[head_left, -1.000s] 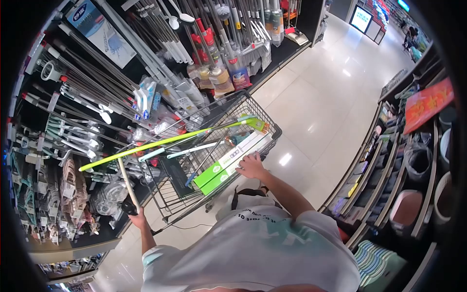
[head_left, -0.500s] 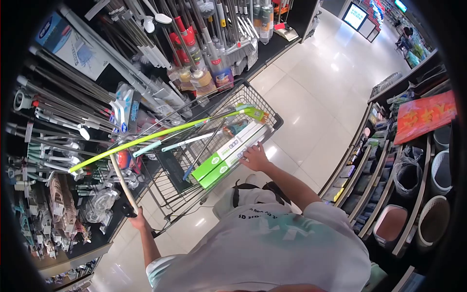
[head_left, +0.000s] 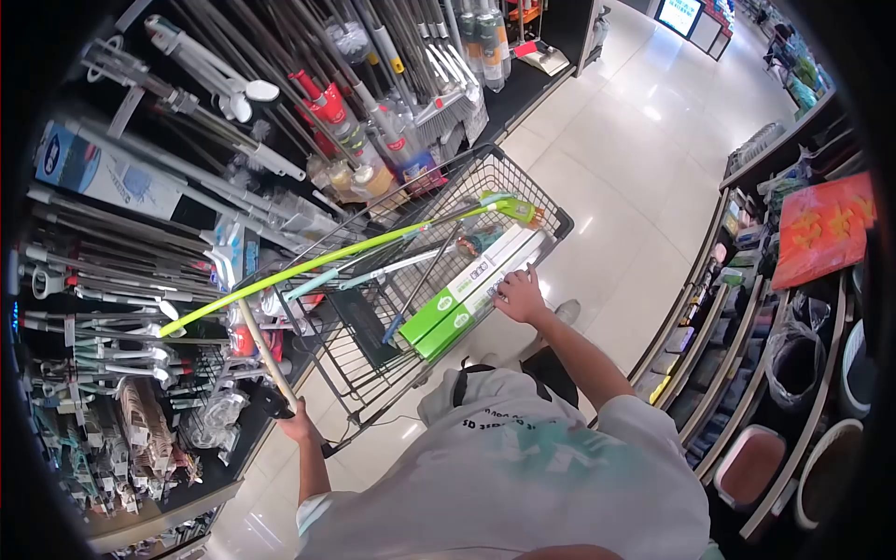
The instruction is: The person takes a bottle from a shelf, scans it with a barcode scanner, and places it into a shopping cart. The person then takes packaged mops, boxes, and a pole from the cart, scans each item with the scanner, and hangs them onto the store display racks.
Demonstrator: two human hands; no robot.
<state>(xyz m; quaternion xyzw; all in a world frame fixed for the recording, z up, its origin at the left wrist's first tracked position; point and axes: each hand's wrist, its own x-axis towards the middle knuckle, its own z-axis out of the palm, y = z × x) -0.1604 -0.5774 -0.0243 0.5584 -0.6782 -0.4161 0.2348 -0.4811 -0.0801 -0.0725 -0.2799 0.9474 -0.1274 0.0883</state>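
Observation:
My left hand is closed round the near end of the shopping cart's pale handle, beside a black end piece. Over the side of the wire cart lies my right hand, its fingers apart and touching the edge of a long white-and-green box. A second such box lies alongside it. A long lime-green pole with a broom-like head rests slantwise across the cart, its tail end sticking out past the handle. Beneath it are a pale-blue-and-white handled tool and a dark folded seat panel.
Racks of mops and poles stand close on the left, near the cart's side. Brushes and brooms hang further along. Shelves with bins and an orange sign line the right. A glossy tiled floor runs ahead.
The view has shifted a little, so the cart and both hands sit further right in the picture. Both hands keep the same places on the cart and box.

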